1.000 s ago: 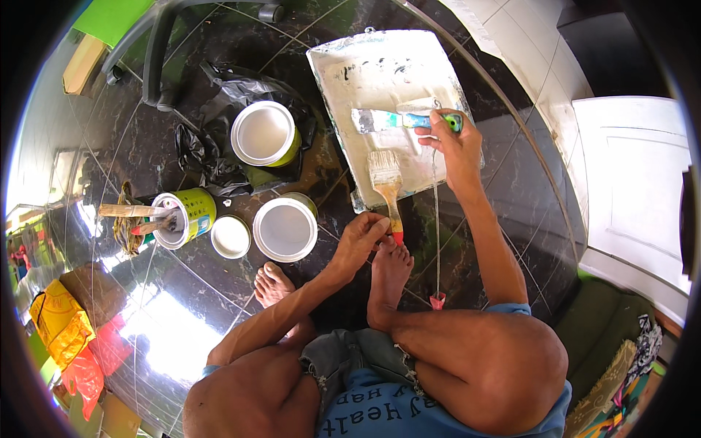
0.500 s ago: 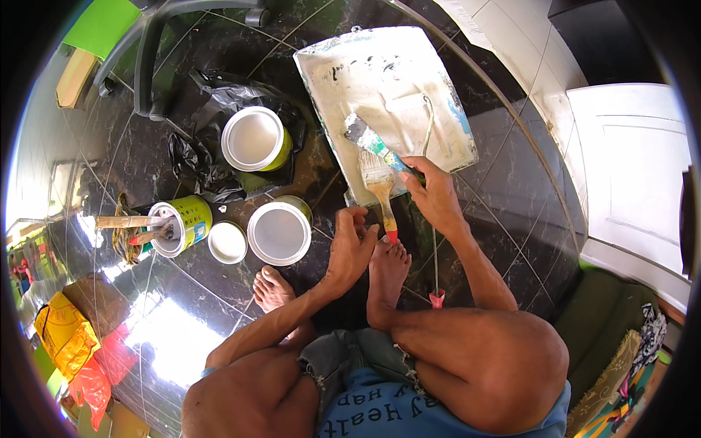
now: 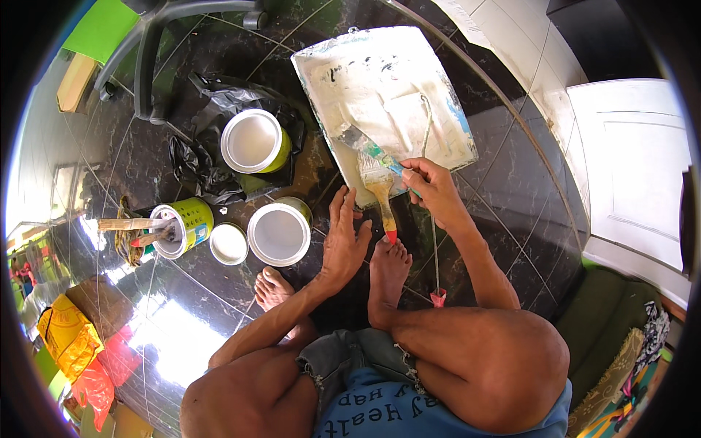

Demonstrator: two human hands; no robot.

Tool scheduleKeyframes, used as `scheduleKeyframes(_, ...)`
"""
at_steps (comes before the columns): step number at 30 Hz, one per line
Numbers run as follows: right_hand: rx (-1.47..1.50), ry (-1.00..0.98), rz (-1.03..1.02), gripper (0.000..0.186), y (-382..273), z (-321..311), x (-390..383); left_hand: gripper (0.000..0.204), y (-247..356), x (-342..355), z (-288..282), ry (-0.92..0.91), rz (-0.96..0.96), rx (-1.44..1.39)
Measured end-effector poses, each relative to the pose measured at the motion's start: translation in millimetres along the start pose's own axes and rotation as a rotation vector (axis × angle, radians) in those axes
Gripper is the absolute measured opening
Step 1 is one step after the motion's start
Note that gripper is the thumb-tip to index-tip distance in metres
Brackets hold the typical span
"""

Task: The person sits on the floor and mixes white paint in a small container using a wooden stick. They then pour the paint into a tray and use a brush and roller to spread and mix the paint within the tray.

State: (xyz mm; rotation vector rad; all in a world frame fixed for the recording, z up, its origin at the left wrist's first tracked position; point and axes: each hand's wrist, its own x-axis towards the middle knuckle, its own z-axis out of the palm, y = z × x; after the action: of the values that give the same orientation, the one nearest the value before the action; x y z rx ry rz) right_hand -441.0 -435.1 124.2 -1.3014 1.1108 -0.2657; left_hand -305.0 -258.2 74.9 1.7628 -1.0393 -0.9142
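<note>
My right hand (image 3: 437,191) grips a putty knife (image 3: 377,152) by its teal handle. Its paint-smeared blade points up and left over a paint tray (image 3: 449,135) coated in white. Under the knife, a paintbrush (image 3: 382,198) with a worn wooden handle and red tip leans over the tray's near edge, its bristles white with paint. A paint roller (image 3: 428,120) also lies in the tray, with its thin rod reaching toward me. My left hand (image 3: 345,244) is open beside the tray's near left corner, fingers stretched forward, holding nothing.
Left of the tray are an open can of white paint (image 3: 252,140) on a black plastic bag (image 3: 204,164), a second open container (image 3: 280,232), a lid (image 3: 228,244) and a green can (image 3: 194,215) with brushes. A chair base (image 3: 150,66) stands far left, a white door panel (image 3: 631,168) right.
My left hand has opened from a loose curl, its fingers stretching toward the tray. The putty knife's blade has turned and shifted slightly left and down in my right hand.
</note>
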Motion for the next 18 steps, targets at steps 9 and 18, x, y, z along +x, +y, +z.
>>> scheduleKeyframes(9, -0.259, 0.115, -0.163, 0.031, 4, -10, 6, 0.073, 3, 0, 1, -0.013, -0.007, 0.012)
scheduleKeyframes(18, -0.498, 0.215, -0.359, 0.026, -5, -1, 15, 0.073, 3, 0, 0, -0.010, 0.015, 0.014)
